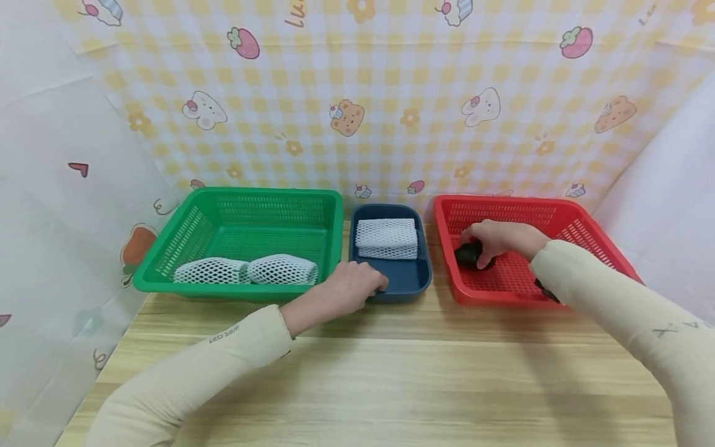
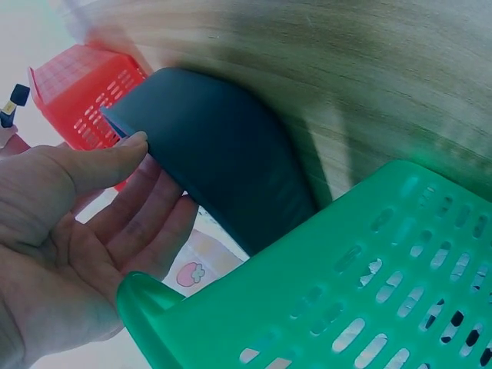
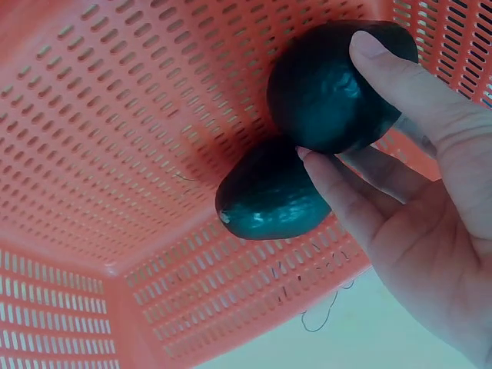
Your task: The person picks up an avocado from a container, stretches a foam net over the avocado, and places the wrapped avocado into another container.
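Note:
My right hand [image 1: 494, 239] reaches into the red basket [image 1: 536, 200] and holds a dark, shiny avocado [image 3: 330, 88] between thumb and fingers. A second avocado [image 3: 269, 196] lies right below it in the right wrist view, one fingertip at its upper side. At the near rim of the dark blue tray [image 1: 404, 285], my left hand [image 1: 350, 288] pinches the edge, thumb outside and fingers over the rim in the left wrist view. Inside that tray lies a stack of flat white foam nets [image 1: 386, 238].
Left of the tray stands a green basket [image 1: 268, 194], its front holding two bulging white foam nets [image 1: 282, 270] side by side. The baskets and tray line the back of the wooden table [image 1: 391, 379], before a checked cloth [image 1: 391, 74].

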A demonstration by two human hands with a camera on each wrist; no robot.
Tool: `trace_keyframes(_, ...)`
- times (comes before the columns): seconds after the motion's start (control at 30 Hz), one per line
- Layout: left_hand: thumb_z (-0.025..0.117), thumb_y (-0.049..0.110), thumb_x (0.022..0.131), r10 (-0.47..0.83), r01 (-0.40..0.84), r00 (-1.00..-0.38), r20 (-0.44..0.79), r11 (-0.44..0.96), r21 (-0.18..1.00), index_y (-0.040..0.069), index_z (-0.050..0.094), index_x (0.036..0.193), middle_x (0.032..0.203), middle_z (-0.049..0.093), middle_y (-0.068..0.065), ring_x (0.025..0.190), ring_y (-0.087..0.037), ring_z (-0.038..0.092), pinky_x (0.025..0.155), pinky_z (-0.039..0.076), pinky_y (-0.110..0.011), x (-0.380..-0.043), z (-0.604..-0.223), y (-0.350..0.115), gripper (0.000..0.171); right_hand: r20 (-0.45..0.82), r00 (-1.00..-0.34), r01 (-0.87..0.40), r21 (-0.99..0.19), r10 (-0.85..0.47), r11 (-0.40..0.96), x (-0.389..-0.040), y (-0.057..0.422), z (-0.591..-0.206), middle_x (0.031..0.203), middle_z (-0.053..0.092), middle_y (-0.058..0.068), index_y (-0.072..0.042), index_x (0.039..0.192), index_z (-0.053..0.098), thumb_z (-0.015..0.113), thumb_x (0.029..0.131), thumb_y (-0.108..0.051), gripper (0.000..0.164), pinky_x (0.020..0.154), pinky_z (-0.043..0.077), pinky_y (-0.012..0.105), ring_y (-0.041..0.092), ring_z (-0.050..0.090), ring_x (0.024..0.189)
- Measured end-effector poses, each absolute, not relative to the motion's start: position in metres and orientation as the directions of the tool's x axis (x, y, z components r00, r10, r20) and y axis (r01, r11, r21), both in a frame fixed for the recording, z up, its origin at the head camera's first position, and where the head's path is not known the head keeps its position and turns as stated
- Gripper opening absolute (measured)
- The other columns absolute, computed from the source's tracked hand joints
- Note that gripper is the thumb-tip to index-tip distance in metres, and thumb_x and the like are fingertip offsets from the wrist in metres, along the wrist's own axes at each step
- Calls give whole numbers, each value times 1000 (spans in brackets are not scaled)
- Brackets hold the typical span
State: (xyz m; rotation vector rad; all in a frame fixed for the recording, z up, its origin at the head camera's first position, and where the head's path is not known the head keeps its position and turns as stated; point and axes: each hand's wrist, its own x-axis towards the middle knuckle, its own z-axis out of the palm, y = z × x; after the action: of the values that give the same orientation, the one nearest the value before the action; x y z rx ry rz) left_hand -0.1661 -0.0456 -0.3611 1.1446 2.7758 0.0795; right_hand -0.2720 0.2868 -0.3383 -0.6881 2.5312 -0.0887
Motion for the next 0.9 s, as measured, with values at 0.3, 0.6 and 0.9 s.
trace_keyframes(0.3, 69, 6, 97, 704, 697, -701, -113, 710, 99, 18, 77, 112, 98, 73, 2, 79, -16, 67, 60, 53, -27, -166, -362, -46, 20, -473, -733, -464, -178, -488, 868, -274, 285, -338, 111, 66, 9, -2, 126, 66, 91, 77, -15, 57, 89, 52, 52, 30, 58, 99)
trace_keyframes(0.6, 69, 7, 97, 703, 697, -703, -112, 711, 92, 18, 77, 112, 98, 73, 1, 80, -16, 67, 61, 53, -28, -166, -363, -48, 20, -440, -714, -505, -213, -544, 836, -273, 293, -332, 110, 64, 8, -8, 122, 67, 92, 75, -15, 54, 85, 53, 50, 31, 57, 100)
trace_keyframes(0.9, 69, 8, 98, 706, 702, -702, -98, 708, 73, 19, 78, 112, 101, 74, 1, 82, -17, 67, 62, 54, -29, -166, -364, -48, 21, -294, -735, -544, -281, -611, 790, -260, 298, -310, 114, 62, 6, -13, 124, 66, 91, 76, -16, 54, 80, 54, 45, 30, 56, 101)
